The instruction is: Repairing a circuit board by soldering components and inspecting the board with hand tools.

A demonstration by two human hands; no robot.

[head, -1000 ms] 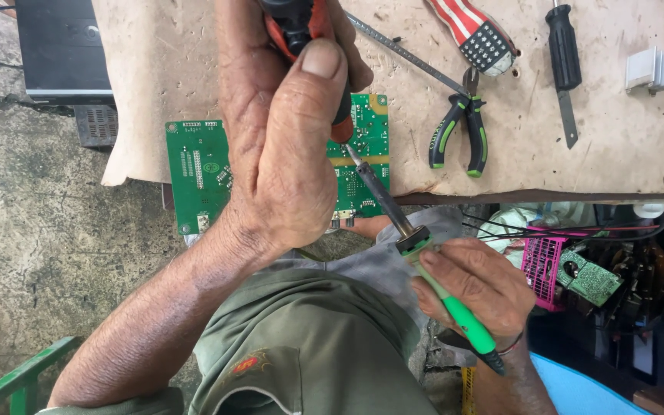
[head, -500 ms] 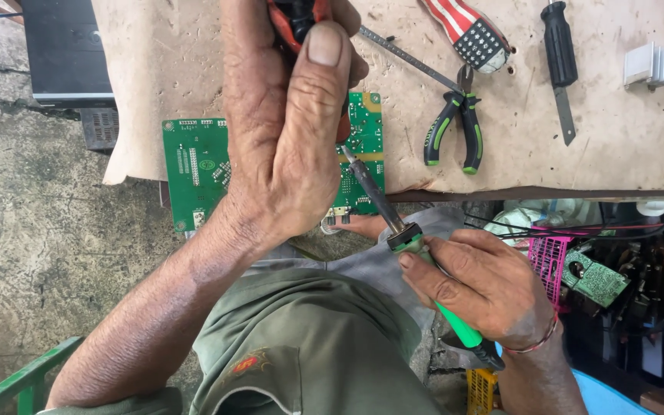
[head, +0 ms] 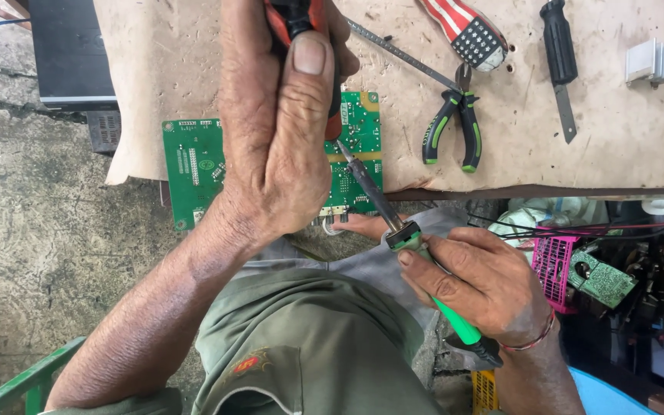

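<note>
Left hand (head: 278, 146) raised, fist clenched with thumb on top, forearm angled up from lower left; right hand (head: 482, 288) curled tight, wrist bent inward.

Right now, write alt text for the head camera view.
A person's right hand holds a green-handled soldering iron with its tip on a green circuit board, while the left hand grips a red-and-black tool above it. Pliers and a screwdriver lie on the worn board.

Circuit board (head: 194, 165) was glossy green laminate, soldering iron (head: 401, 230) had dull dark metal shaft and shiny green plastic handle, pliers (head: 455, 123) matt rubbery grips, bench cover (head: 578, 154) rough stained cardboard, heatsink (head: 655, 61) bare finned aluminium.
</note>
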